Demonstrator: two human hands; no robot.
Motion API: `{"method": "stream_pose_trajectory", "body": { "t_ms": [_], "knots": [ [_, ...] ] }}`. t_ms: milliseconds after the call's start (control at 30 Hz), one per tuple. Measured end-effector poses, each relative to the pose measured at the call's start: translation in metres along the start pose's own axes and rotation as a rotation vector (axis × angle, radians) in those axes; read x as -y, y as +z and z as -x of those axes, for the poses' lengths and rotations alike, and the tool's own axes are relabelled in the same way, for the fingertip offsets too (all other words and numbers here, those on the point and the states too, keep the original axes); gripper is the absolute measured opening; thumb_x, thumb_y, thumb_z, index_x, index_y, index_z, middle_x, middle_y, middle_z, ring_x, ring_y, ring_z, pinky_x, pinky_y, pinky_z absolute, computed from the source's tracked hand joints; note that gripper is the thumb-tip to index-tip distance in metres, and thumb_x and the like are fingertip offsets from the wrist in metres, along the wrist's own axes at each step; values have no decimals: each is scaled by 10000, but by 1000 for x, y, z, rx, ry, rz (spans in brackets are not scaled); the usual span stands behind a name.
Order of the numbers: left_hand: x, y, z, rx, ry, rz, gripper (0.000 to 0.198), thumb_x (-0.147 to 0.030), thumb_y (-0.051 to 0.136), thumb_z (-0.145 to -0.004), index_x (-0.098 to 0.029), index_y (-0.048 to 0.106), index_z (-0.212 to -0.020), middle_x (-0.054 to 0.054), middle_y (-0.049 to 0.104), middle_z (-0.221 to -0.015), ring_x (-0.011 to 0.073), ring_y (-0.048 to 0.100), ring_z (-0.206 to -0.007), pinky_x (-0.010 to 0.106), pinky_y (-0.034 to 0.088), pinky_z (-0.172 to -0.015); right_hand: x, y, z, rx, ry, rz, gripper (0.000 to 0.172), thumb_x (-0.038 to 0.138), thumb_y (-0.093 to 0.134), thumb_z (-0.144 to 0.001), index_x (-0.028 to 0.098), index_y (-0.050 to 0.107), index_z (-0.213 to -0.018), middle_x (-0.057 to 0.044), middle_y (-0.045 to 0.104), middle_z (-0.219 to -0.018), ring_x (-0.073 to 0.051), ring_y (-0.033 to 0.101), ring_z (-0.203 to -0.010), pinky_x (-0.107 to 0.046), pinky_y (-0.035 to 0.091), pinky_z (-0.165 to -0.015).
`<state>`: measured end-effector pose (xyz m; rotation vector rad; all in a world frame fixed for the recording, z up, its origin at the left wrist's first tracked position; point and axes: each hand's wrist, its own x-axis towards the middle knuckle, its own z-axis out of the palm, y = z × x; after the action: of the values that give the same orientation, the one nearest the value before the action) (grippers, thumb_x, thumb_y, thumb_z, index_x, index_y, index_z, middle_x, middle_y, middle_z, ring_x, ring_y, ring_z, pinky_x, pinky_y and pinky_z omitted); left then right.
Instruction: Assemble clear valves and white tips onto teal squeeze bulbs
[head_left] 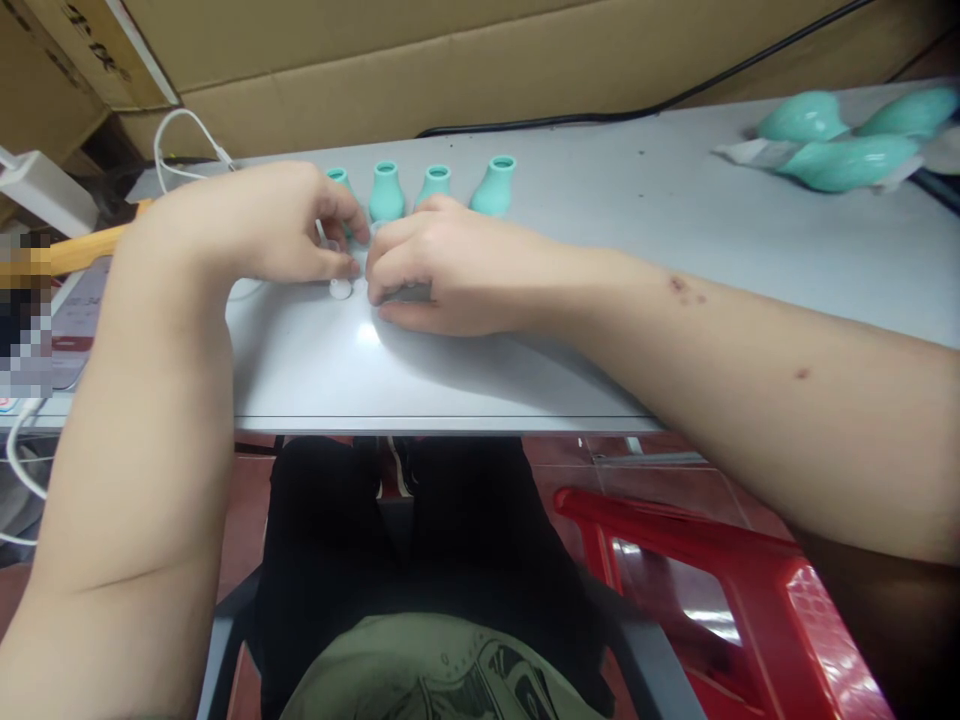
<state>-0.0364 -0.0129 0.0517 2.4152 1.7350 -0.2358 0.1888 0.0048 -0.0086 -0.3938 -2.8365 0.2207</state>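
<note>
Both hands are close together over the grey table (322,370). My left hand (289,225) bends in from the left, its fingers curled and its thumb facing them around small translucent pieces that I cannot make out clearly. A small whitish clear piece (340,289) rests on the table just below that thumb. Beside it, my right hand (450,265) is closed, fingertips and thumb drawn together near the tabletop; what they hold is hidden. Behind the hands stands a row of turquoise vase-shaped pieces with open round necks, among them one upright bottle-like piece (386,192) and one leaning piece (495,186).
Turquoise rounded pieces in clear wrapping (851,160) lie at the back right. A black cable (555,121) runs along the cardboard wall (337,100). At the left are a white cable (180,115), a white box-shaped plug (49,190) and a phone (79,330). A red stool (757,590) stands below.
</note>
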Motion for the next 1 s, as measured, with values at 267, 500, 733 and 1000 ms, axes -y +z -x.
{"method": "stream_pose_trajectory", "body": {
  "t_ms": [267, 500, 733, 1000],
  "knots": [
    [-4, 0, 3, -31, 3, 14, 419, -619, 612, -849, -348, 756, -1134, -24, 790, -954, 220, 662, -764, 317, 448, -693, -1, -11, 4, -83, 32, -24, 264, 285, 511, -981, 215, 765, -974, -74, 763, -1117, -216, 646, -1050, -455, 381, -1093],
    [-3, 0, 3, -27, 11, 45, 498, -690, 610, -820, -357, 744, -1165, -10, 804, -1079, 257, 695, -842, 367, 481, -755, -22, -22, 5, -280, 66, 24, 601, 628, 396, -930, 195, 796, -805, -52, 786, -952, -156, 656, -907, -320, 496, -845],
    [5, -1, 3, -11, 17, 44, 600, -731, 626, -773, -336, 740, -1210, 9, 787, -1073, 261, 708, -865, 359, 474, -742, -13, -16, 5, -234, 57, 66, 274, 351, 539, -986, 231, 784, -1008, -51, 769, -956, -219, 673, -931, -432, 493, -995],
    [9, -3, 7, 14, -4, -21, 500, -676, 674, -825, -356, 737, -1204, -21, 782, -1030, 212, 690, -830, 308, 443, -728, 3, -12, 1, -139, 42, 101, 260, 253, 517, -1024, 250, 776, -1043, -47, 773, -1038, -248, 622, -1037, -476, 416, -1076]
  ]
}}
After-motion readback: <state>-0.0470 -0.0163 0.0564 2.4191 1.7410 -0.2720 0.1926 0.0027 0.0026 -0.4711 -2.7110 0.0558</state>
